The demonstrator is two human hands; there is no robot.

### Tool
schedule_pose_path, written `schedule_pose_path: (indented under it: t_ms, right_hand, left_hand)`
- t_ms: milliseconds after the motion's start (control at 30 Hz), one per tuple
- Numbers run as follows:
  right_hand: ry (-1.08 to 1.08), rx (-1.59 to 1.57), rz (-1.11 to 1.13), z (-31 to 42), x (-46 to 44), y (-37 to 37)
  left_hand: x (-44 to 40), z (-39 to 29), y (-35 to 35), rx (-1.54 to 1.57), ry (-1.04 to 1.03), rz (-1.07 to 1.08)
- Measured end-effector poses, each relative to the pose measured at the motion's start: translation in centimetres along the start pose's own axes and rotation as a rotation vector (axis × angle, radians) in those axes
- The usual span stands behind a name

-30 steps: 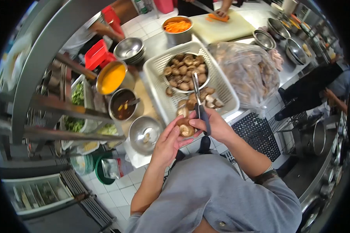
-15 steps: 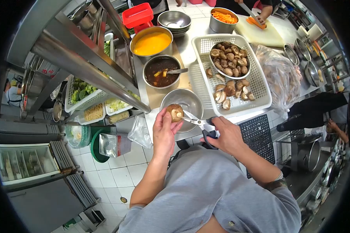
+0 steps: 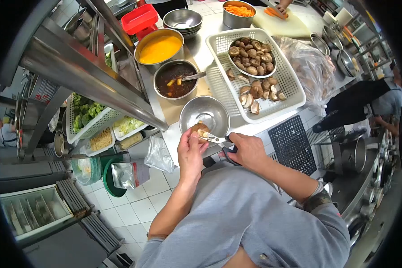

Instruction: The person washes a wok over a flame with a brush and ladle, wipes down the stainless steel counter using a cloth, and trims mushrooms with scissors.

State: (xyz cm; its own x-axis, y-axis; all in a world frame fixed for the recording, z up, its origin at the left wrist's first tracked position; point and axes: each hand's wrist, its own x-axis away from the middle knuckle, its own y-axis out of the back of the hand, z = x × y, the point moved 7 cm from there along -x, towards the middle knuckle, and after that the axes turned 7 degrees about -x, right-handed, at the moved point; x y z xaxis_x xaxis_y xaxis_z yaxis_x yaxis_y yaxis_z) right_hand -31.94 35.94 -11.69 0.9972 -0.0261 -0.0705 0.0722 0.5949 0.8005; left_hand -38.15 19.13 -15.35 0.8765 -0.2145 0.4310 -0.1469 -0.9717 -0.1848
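My left hand (image 3: pixel 190 154) is closed around a brown mushroom (image 3: pixel 198 128), holding it over the near rim of a steel bowl (image 3: pixel 208 106). My right hand (image 3: pixel 247 152) grips a pair of scissors (image 3: pixel 218 140) with dark handles. The blades reach left to the mushroom's pale stem side; whether they are cutting into it is too small to tell. Past the bowl, a white perforated basket (image 3: pixel 295 91) holds a steel bowl of whole mushrooms (image 3: pixel 253 56). Several more mushrooms and pieces (image 3: pixel 257 90) lie loose in that basket.
Left of the basket stand pots of dark sauce (image 3: pixel 176 78) and yellow liquid (image 3: pixel 161 48). A metal rack post (image 3: pixel 116 96) slants close by my left side. A plastic bag (image 3: pixel 306 67) lies right of the basket. Across the table, another person's hand (image 3: pixel 282 7) is by a carrot.
The mushroom has turned in my left hand, and the scissor blades now meet its stem side. My view has shifted, so the table's things appear slightly further left and up.
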Motion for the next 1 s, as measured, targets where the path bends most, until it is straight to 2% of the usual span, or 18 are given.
schedule_pose_path:
  t_ms: [100, 200, 300, 400, 433, 567, 733, 833, 933, 1000]
  right_hand:
    - [-0.085, 0.030, 0.065, -0.7, 0.6, -1.5]
    - [-0.251, -0.192, 0.262, -2.1, 0.8, -2.9]
    - [-0.625, -0.937, 0.579, -3.8, 2.3, -4.5]
    - [-0.437, -0.879, 0.517, -5.4, 2.7, -3.8]
    - [-0.500, -0.828, 0.560, -5.2, 2.7, -3.2]
    - [-0.407, -0.650, 0.647, -3.7, 2.0, -1.3]
    - [-0.411, -0.663, 0.692, -3.6, 1.4, -0.2]
    - [-0.428, -0.813, 0.563, -3.5, 0.8, 1.2]
    - [-0.358, -0.658, 0.510, -3.8, 0.3, 3.3]
    - [-0.413, -0.688, 0.510, -3.9, 0.4, 4.6]
  left_hand:
    - [-0.6, 0.9, 0.6, -0.020, 0.010, 0.010]
    - [-1.4, 1.6, 0.8, -0.036, 0.028, 0.019]
    - [-2.3, 1.2, 1.8, 0.007, 0.020, 0.010]
    - [-2.5, 0.4, 2.4, 0.097, 0.029, 0.057]
    - [-2.0, -0.3, 2.0, 0.142, 0.030, 0.084]
    - [-0.8, -2.0, -0.3, 0.109, -0.007, 0.227]
    - [0.1, -3.1, -2.2, -0.117, -0.097, 0.151]
    - [0.3, -3.9, -3.2, -0.157, -0.145, 0.098]
    - [0.3, -4.8, -4.5, -0.206, -0.175, 0.111]
    - [0.2, -5.7, -5.7, -0.261, -0.199, 0.142]
